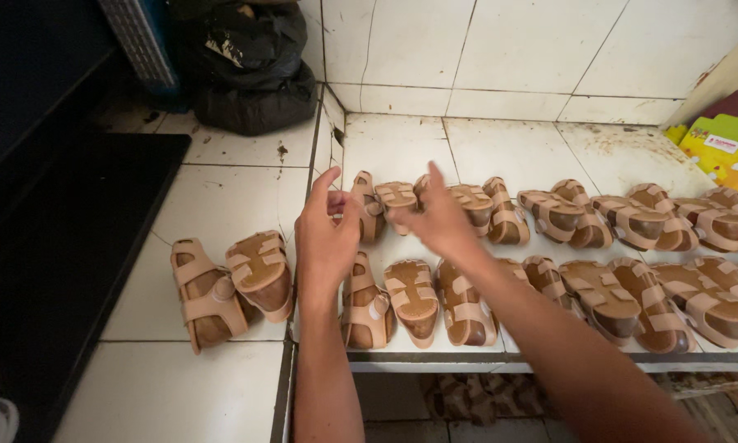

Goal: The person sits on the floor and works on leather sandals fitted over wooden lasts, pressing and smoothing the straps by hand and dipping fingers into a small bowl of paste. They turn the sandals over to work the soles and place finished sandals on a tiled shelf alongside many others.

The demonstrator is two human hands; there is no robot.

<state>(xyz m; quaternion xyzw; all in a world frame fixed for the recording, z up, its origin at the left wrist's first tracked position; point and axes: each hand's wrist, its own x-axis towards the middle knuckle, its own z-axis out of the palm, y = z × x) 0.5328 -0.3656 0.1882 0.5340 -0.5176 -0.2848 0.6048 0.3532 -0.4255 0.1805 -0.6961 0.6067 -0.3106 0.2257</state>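
Both hands reached over the sandals on the white shelf (500, 152); left hand (326, 238) hovered open above the far row's left end, fingers spread, holding nothing clear; right hand (438, 215) was blurred at a back-row sandal (396, 197), grip unclear, cannot tell if closed on it; two rows (631, 291) of tan sandals lay packed side to side; a loose pair (229, 287) sat apart on the lower left tile; risk judged: the forearms crossing the front row could nudge a sandal (367, 308) off the shelf edge; tight packing could topple neighbours.
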